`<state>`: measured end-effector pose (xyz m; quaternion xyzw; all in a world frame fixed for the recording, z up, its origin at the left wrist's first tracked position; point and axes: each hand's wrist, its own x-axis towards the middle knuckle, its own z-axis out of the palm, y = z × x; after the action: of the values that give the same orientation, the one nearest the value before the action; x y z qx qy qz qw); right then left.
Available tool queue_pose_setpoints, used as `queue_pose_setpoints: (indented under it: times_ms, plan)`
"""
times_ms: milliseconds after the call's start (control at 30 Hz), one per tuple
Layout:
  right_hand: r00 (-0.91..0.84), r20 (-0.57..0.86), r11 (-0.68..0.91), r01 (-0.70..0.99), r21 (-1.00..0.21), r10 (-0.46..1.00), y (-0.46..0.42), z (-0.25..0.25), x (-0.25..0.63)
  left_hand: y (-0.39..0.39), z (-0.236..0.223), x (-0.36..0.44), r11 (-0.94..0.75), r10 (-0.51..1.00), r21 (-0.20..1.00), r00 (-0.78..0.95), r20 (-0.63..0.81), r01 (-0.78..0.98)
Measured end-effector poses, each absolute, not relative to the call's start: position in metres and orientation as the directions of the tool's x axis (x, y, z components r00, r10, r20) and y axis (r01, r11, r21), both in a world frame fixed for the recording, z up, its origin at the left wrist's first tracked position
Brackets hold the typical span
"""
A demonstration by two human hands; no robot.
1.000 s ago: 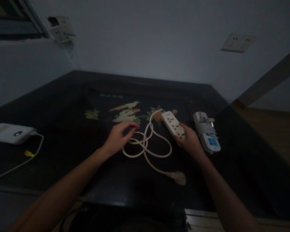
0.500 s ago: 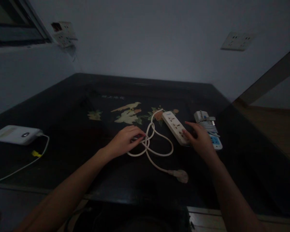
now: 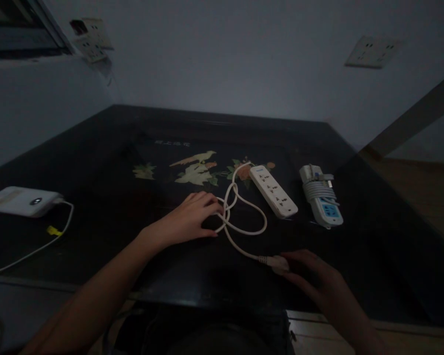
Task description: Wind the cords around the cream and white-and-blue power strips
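A white power strip (image 3: pixel 274 193) lies slanted on the dark table, with its white cord (image 3: pixel 249 232) looped loosely to the left and front. My left hand (image 3: pixel 192 219) rests at the left side of the loops, thumb and fingers apart, the fingertips touching or just over the cord; part of the loop is hidden under it. At the table's front, my right hand (image 3: pixel 318 276) has thumb and fingers on either side of the plug (image 3: pixel 278 265) at the cord's end, pinching it.
Right of the strip lies a second white-and-blue power strip (image 3: pixel 322 197) with its cord wound around it. A white power bank (image 3: pixel 25 201) with a cable and yellow tag (image 3: pixel 54 231) is at far left. The table (image 3: pixel 192 276) meets walls with sockets (image 3: pixel 372 52).
My right hand has left the power strip and come down toward me to the plug. My left thumb has spread away from the fingers, off the cord. The view has tilted slightly.
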<state>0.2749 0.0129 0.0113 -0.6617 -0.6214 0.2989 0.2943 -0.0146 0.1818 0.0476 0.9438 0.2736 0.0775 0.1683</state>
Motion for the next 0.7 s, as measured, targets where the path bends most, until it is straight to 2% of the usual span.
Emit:
queue_pose_setpoints:
  times_ms: [167, 467, 700]
  plan:
    - [0.049, -0.06, -0.078, 0.642, -0.762, 0.997, 0.017, 0.009, 0.267, 0.181, 0.042, -0.021, -0.783, 0.554, 0.33, 0.832, -0.018, 0.528]
    - [0.023, -0.056, -0.058, 0.643, -0.764, 0.998, 0.022, 0.01, 0.263, 0.185, 0.04, -0.016, -0.83, 0.518, 0.238, 0.856, -0.008, 0.504]
    - [0.036, -0.034, -0.049, 0.645, -0.763, 0.999, 0.02, 0.008, 0.263, 0.186, 0.04, -0.011, -0.877, 0.461, 0.184, 0.885, 0.058, 0.444]
